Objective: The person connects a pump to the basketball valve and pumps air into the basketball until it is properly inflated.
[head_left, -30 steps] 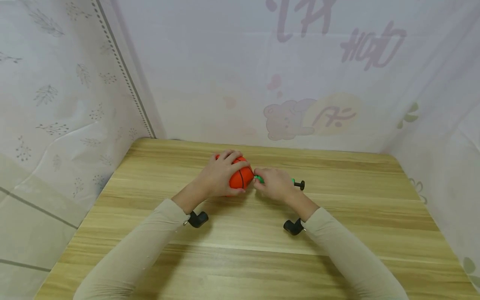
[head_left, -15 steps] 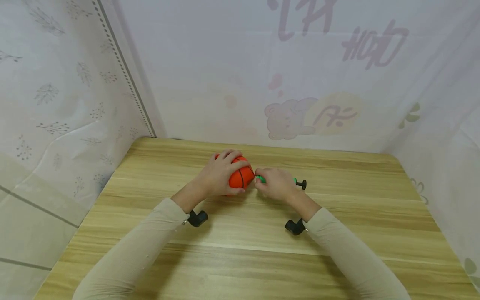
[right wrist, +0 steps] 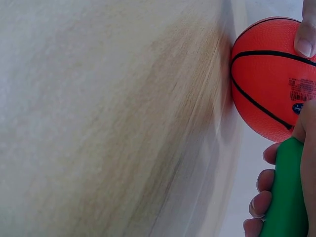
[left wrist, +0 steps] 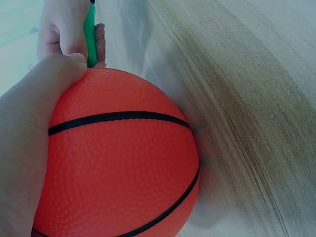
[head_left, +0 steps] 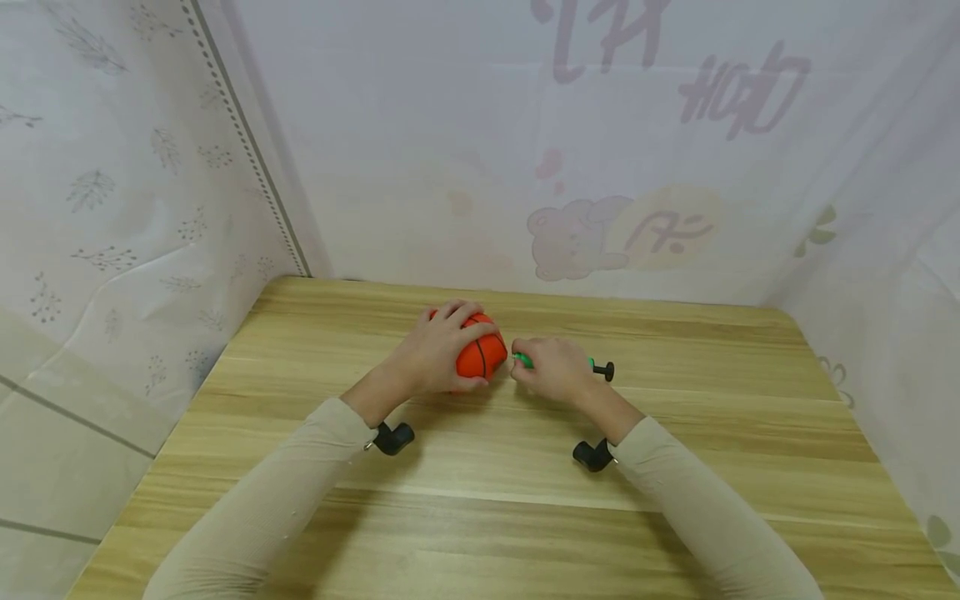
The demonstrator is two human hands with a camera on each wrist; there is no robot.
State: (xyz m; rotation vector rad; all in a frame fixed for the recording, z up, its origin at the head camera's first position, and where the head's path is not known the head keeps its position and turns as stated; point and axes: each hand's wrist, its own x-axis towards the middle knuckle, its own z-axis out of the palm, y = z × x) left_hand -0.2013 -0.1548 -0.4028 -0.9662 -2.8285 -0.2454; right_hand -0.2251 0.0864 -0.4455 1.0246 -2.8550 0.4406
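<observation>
A small red-orange basketball point(head_left: 480, 360) with black seams sits on the wooden table. My left hand point(head_left: 437, 350) spreads over its top and near side, fingers curved round it, the thumb low on the near side. To the right, my right hand point(head_left: 551, 367) grips a green hand pump point(right wrist: 286, 192) lying lengthwise in the fist. The pump's black handle point(head_left: 604, 370) sticks out past the right side of this hand. In the right wrist view the pump's front end points at the ball, by a printed label point(right wrist: 301, 91). Fingers hide the pump's tip.
Black wrist camera mounts point(head_left: 395, 437) hang below both sleeves, close over the wooden table point(head_left: 480, 533). A printed cloth point(head_left: 420, 150) rises behind the table's far edge, and more cloth hangs at the left and right sides.
My right hand and the pump have shifted slightly to the right, widening the gap to the ball a little. My left hand stays on the ball.
</observation>
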